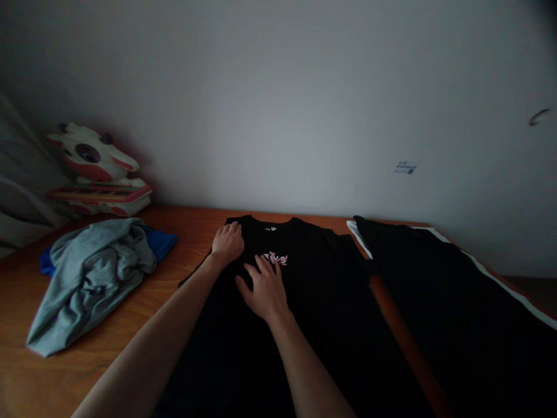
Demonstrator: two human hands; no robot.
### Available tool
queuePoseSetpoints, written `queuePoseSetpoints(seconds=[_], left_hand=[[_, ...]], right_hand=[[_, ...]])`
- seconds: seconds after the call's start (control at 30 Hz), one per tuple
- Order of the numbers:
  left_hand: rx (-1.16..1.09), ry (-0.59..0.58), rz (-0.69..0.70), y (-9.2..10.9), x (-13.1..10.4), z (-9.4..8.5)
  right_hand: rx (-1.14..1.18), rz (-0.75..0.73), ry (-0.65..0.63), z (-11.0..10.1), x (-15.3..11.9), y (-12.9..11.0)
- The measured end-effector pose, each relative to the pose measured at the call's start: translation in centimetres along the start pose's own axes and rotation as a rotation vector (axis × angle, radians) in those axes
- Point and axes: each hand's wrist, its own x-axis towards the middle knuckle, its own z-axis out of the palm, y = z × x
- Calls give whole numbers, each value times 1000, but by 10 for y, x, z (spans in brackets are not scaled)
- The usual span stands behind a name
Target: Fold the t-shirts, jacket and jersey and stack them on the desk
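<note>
From where I stand, a wall (278,104) rises behind the black shirt (322,290); an orange surface (148,296) lies under it. The shirt is face up, probably spread so its front lies flat. Right of it: a white-edged garment (444,290). Left of it: grey cloth (104,261) over blue cloth (163,244); behind these, a toy (100,168). Left hand (228,241): at the shirt's shoulder, any pinch indiscernible. Right hand (265,287): fingers spread, grasping nothing, presumably steadying the chest beside the print (282,259).

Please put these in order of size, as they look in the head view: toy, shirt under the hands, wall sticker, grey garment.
1. Shirt
2. Grey garment
3. Toy
4. Sticker
These are apparent sizes only.
</note>
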Motion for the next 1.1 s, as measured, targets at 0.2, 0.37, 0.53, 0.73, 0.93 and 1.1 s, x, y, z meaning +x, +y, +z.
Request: queuePoseSetpoints(seconds=[0.2,0.37,0.53,0.73,0.93,1.1], left_hand=[[-7,-187,-140,11,-32,2],[-13,-187,-143,5,-37,8],[-16,-186,-122,7,-35,0],[3,-53,-13,38,-54,-20],[-24,-170,-12,71,-86,-20],[2,-177,15,74,-94,-21]], right_hand=[[199,104,271,9,9,10],[311,133,357,10,11,16],[473,161,367,3,12,19],[779,285,325,-9,11,20],[951,382,453,-12,17,28],[1016,392,421,-8,19,31]])
